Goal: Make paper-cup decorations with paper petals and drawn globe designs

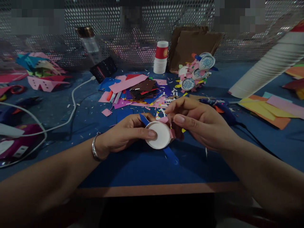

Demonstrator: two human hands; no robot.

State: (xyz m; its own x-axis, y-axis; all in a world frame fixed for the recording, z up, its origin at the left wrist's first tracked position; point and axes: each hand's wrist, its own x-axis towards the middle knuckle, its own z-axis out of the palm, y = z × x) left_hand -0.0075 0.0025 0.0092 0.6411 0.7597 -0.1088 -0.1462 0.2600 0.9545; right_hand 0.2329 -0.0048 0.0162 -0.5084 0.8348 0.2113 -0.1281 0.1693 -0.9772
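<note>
Above the worktop [133, 172], the left hand [125, 131] grips the rimmed white paper disc [161, 138]; the right hand's [204, 123] grip, beside it, is too shadowed to tell, and a hard tug could tear off the pink paper tabs [163, 120].

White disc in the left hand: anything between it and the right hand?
Pink paper at the right edge of the white disc lies between it and the right hand; whether hand and paper touch is unclear.

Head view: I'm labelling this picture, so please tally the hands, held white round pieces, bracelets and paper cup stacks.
Hands: 2 (left hand, right hand)
White round piece: 1
Bracelet: 1
Cup stacks: 2 (upright stack, leaning stack)
Total: 6
</note>
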